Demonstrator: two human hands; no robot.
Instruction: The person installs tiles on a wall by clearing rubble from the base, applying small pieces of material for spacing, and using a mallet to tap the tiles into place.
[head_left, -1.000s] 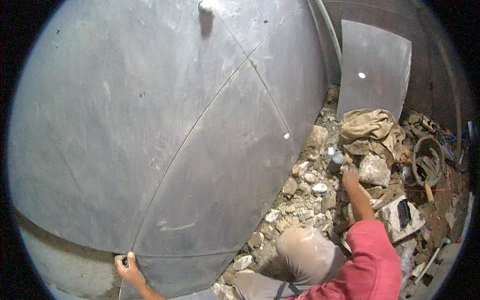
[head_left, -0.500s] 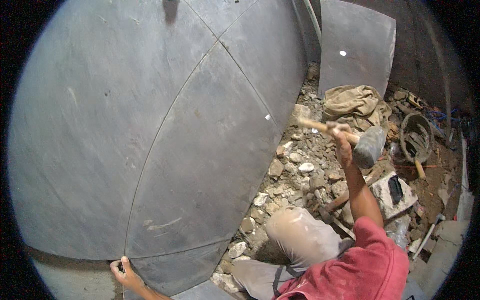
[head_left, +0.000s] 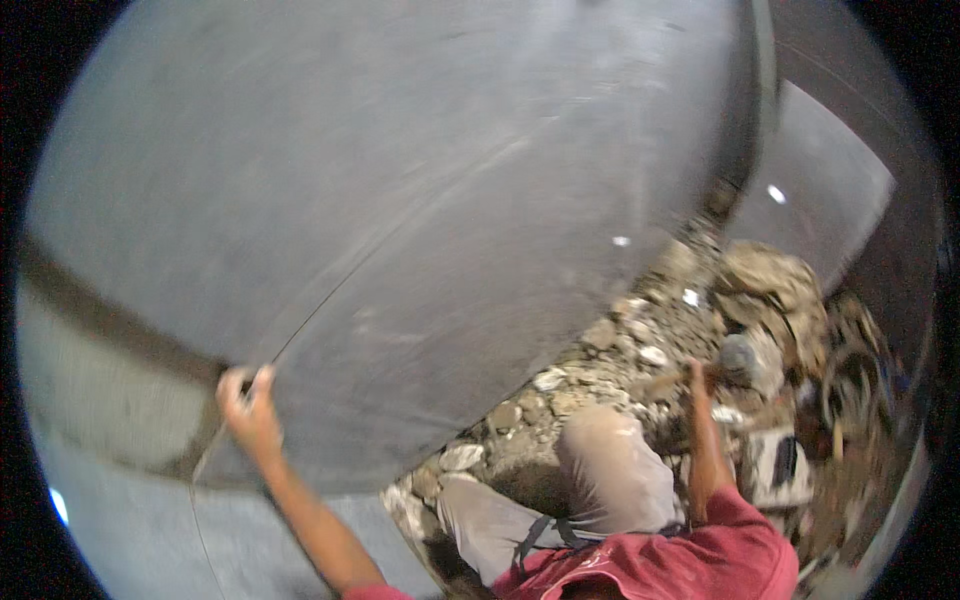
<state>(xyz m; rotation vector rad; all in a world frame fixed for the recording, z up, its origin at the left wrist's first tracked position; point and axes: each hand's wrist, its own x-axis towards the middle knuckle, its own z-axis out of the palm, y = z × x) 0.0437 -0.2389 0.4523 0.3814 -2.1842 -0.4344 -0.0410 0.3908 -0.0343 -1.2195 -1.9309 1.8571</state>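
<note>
My left hand [head_left: 256,418] is at the near left edge of large grey floor tiles [head_left: 470,290], by the end of a dark joint line. Its fingers are curled, and a gap shows between thumb and forefinger; nothing can be made out in it. On the right, over the rubble, my right hand [head_left: 697,374] is closed round the wooden handle of a mallet. The thick grey mallet head [head_left: 738,360] points to the right, away from the tiles. Motion blurs this hand and the mallet.
Rubble and stones [head_left: 570,385] run along the tiles' right edge. Farther right are a crumpled tan sack [head_left: 775,275], a leaning grey tile [head_left: 815,185], a pale block with a dark piece [head_left: 780,465] and a round container [head_left: 855,385]. Bare grey mortar [head_left: 110,380] lies left.
The view has swung, so the scene appears shifted and turned. My right hand has come down nearer my knee with the mallet. My left hand stays by the end of the tile joint.
</note>
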